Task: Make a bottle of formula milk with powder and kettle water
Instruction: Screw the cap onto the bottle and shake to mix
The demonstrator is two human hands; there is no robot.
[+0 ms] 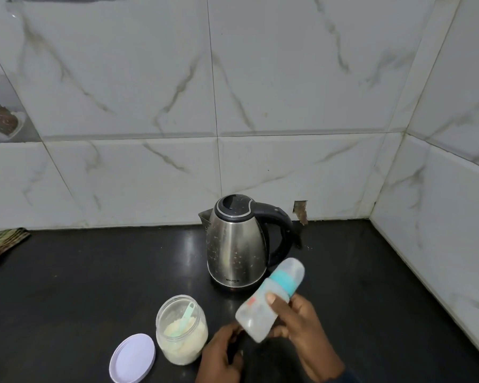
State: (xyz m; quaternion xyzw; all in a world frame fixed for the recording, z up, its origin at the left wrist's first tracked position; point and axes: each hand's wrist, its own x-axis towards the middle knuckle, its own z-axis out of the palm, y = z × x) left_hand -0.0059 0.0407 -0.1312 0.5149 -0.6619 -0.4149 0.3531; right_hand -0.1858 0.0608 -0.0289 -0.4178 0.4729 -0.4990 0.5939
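Note:
My right hand grips a baby bottle with a teal collar and clear cap; the bottle is tilted, cap up to the right, blurred, held above the black counter. My left hand is just left of the bottle's base, fingers loosely curled and holding nothing. A steel electric kettle with a black handle and lid stands behind the bottle, lid shut. An open clear jar of pale formula powder stands to the left with a teal scoop stuck in it.
The jar's white lid lies flat on the black counter left of the jar. A folded cloth sits at the far left edge. Tiled walls close the back and the right side.

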